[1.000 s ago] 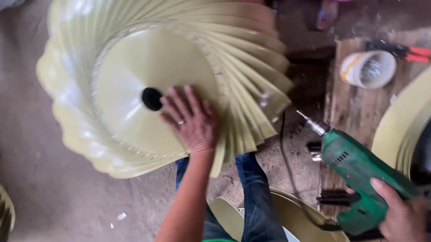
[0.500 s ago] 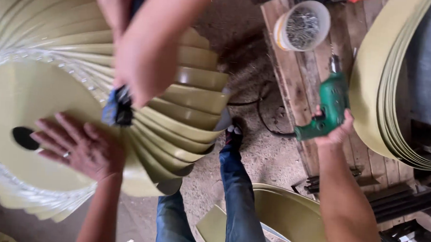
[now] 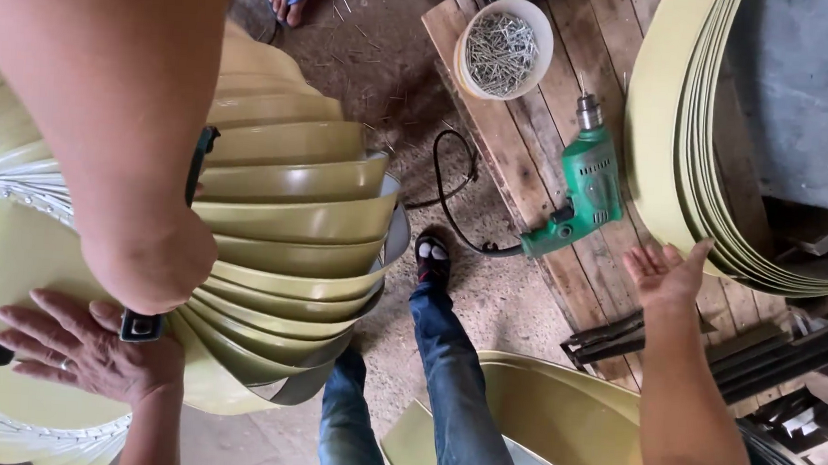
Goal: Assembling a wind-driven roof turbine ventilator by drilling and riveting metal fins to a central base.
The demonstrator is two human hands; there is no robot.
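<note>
Your left hand (image 3: 91,352) lies flat, fingers spread, grip holding nothing, on the pale green finned shade (image 3: 290,225). Your right hand (image 3: 665,272), open and empty, touches the stacked curved strips (image 3: 669,133), the green drill (image 3: 579,190) just beside it on the wooden counter (image 3: 534,144). Another person's forearm (image 3: 114,118) crosses over the shade, near the tub of nails (image 3: 502,46).

Pale yellow-green pleated lampshade (image 3: 290,225), green drill (image 3: 584,190) with a black cord (image 3: 449,201), white bowl (image 3: 502,48) of grey nails, blue jeans (image 3: 443,378).
</note>
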